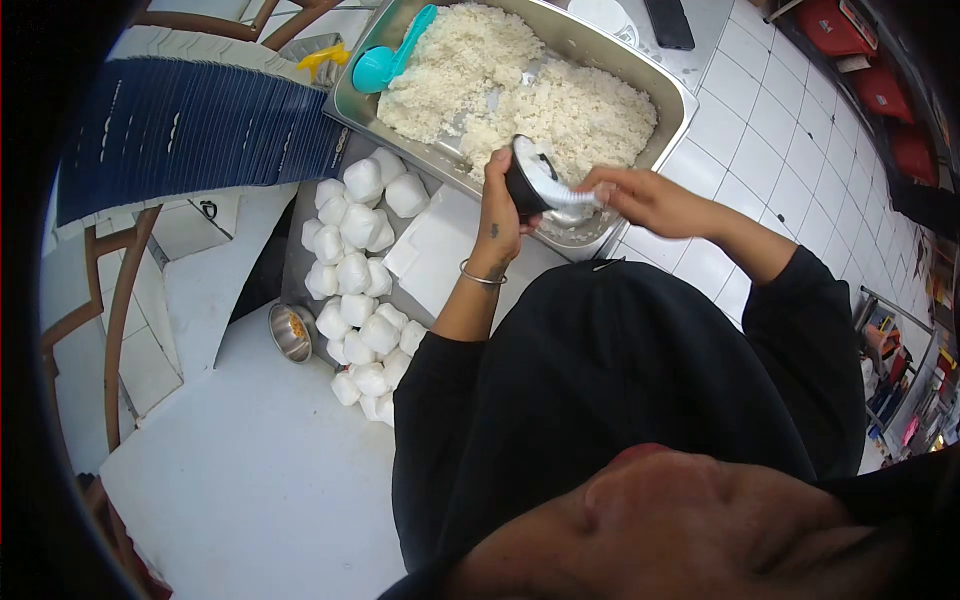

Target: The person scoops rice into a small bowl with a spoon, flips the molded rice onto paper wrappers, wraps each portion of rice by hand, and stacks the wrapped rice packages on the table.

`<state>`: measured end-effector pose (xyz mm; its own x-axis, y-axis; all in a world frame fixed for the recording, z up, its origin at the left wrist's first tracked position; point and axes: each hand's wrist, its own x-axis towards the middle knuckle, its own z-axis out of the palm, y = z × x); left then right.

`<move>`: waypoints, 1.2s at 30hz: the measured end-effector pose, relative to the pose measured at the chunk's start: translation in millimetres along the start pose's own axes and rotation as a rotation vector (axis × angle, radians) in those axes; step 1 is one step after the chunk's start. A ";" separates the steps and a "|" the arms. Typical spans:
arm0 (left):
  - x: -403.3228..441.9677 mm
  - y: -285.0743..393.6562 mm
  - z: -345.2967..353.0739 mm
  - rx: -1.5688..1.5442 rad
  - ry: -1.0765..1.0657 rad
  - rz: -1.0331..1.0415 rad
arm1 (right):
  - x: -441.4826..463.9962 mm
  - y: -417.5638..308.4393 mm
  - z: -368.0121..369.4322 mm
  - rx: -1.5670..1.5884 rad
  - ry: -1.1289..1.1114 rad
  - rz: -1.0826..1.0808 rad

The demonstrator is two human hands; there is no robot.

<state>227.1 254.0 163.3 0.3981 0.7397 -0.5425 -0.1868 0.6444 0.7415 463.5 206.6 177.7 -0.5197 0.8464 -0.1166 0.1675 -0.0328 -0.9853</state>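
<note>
My left hand (498, 208), with a bangle at the wrist, grips a small black bowl (522, 182) tilted on its side, white inside. My right hand (645, 200) has its fingers closed at the end of a white ribbed piece (568, 193) that reaches out of the bowl; motion blurs it, so I cannot tell its kind. Both hands are over the near edge of a steel pan (683, 105) holding heaped cooked rice (590, 110). A turquoise scoop (385, 62) lies in the pan's left corner.
White wrapped bundles (355, 272) are piled left of my left arm, beside white sheets (430, 250). A small steel bowl (290, 333) holds orange-yellow bits. A row of dark blue folded cardboard (200, 125) stands at left. A phone (670, 22) lies beyond the pan.
</note>
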 end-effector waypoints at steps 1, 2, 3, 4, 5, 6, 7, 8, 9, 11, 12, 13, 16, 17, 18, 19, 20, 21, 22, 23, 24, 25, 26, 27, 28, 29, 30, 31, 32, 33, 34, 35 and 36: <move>5.6 -7.7 -13.7 -0.026 -0.063 -0.046 | 1.2 -4.7 -6.7 0.259 -0.008 0.234; 11.9 -14.2 -24.0 0.009 -0.055 -0.047 | 2.0 -7.4 -11.5 0.513 -0.018 0.465; 9.2 -8.3 -15.0 -0.004 -0.002 0.018 | 2.3 -4.4 -13.4 0.713 0.035 0.474; 0.6 -0.3 1.5 -0.017 0.053 0.077 | 0.3 1.6 -12.9 0.917 0.089 0.484; -5.1 3.0 9.7 -0.030 0.109 0.132 | -2.4 5.8 -11.5 1.125 0.144 0.493; -2.7 4.6 -1.8 -0.063 -0.005 0.156 | -4.8 3.2 -11.6 1.173 0.217 0.505; -0.6 2.0 -4.9 -0.185 -0.001 0.133 | -7.2 1.3 -10.9 1.126 0.262 0.500; 0.8 -0.6 -6.2 -0.310 0.005 0.111 | -9.6 -0.7 -10.0 1.076 0.305 0.495; 1.3 -0.4 -4.1 -0.435 0.011 0.090 | -11.6 -2.7 -8.2 1.024 0.346 0.490; 11.5 -9.9 -2.0 -0.483 0.064 0.216 | -14.3 -7.0 4.5 0.753 0.419 0.454; 14.2 -14.0 -0.9 -0.494 0.068 0.277 | -12.7 -7.6 15.9 0.586 0.469 0.419; 15.9 -16.3 1.3 -0.504 0.069 0.338 | -12.7 -8.7 25.8 0.418 0.519 0.381; 15.1 -19.9 7.8 -0.479 0.062 0.495 | -16.9 -12.1 53.4 0.205 0.491 0.316; 15.9 -21.0 10.5 -0.460 0.115 0.518 | -17.3 -15.1 62.1 0.126 0.496 0.305; 18.4 -21.0 14.3 -0.442 0.169 0.544 | -16.9 -18.3 66.4 0.109 0.459 0.274; 18.9 -21.0 18.0 -0.422 0.224 0.568 | -16.9 -22.4 69.6 0.093 0.421 0.244; 18.0 -20.2 22.1 -0.393 0.255 0.570 | -17.1 -25.4 68.7 0.086 0.376 0.236; 16.3 -21.9 22.6 -0.384 0.242 0.577 | -17.3 -28.3 67.9 0.078 0.332 0.227; 14.3 -23.9 22.9 -0.375 0.226 0.584 | -15.3 -30.3 61.4 0.077 0.282 0.240; 12.2 -26.2 22.6 -0.365 0.211 0.593 | -12.0 -30.8 53.8 0.068 0.224 0.245; 12.4 -29.6 22.8 -0.357 0.233 0.605 | -8.7 -31.3 46.3 0.058 0.166 0.249; 12.7 -31.6 22.8 -0.337 0.249 0.607 | -5.4 -30.0 36.6 0.039 0.104 0.248; 11.5 -34.6 23.3 -0.319 0.266 0.605 | -4.6 -28.9 31.9 0.022 0.041 0.251; 11.0 -37.5 23.3 -0.302 0.284 0.604 | -4.3 -27.9 31.6 0.040 0.059 0.258; 12.9 -40.2 19.9 -0.273 0.294 0.609 | -3.1 -26.3 32.5 0.057 0.077 0.262; 17.1 -41.7 14.5 -0.245 0.305 0.618 | -2.7 -29.2 28.7 0.209 0.075 0.351; 19.4 -41.6 11.1 -0.217 0.317 0.625 | -2.4 -32.0 24.9 0.358 0.085 0.442; 16.9 -37.4 12.5 -0.240 0.319 0.610 | -4.1 -25.7 18.1 0.547 0.116 0.456; 13.6 -31.6 14.9 -0.263 0.324 0.598 | -5.8 -14.5 8.8 0.733 0.145 0.467; 10.3 -27.1 14.8 -0.285 0.330 0.587 | -9.4 -5.9 4.5 0.921 0.170 0.476; 16.1 -32.2 6.2 -0.271 0.360 0.585 | -13.9 -1.6 4.0 0.884 0.215 0.422; 19.9 -37.2 -2.0 -0.343 0.379 0.556 | -14.3 7.0 5.6 0.597 0.331 0.361; 19.4 -34.7 -5.1 -0.414 0.392 0.526 | -10.7 11.0 7.7 0.310 0.446 0.291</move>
<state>236.7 247.0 125.0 -0.1684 0.9334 -0.3169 -0.6142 0.1521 0.7744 464.5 193.1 167.1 -0.0778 0.9180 -0.3888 -0.0358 -0.3923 -0.9191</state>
